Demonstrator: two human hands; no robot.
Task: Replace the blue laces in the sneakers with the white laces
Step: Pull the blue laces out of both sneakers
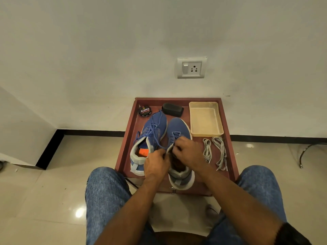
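Observation:
Two blue sneakers stand side by side on a reddish-brown table [129,131], toes toward the wall. The left sneaker [150,135] has its blue lace [155,128] loosened and spread over the tongue. Both hands are on the upper eyelets of the right sneaker [178,128]. My left hand [155,163] pinches its blue lace on the left side of the opening. My right hand [189,149] grips the lace on the right side. Two white laces [215,151] lie loose on the table to the right of the sneakers.
A beige plastic tray [205,133] sits at the back right of the table. A round shoe polish tin [145,111] and a black brush [172,108] lie at the back. The wall with a socket [192,68] rises behind. My knees in jeans flank the table.

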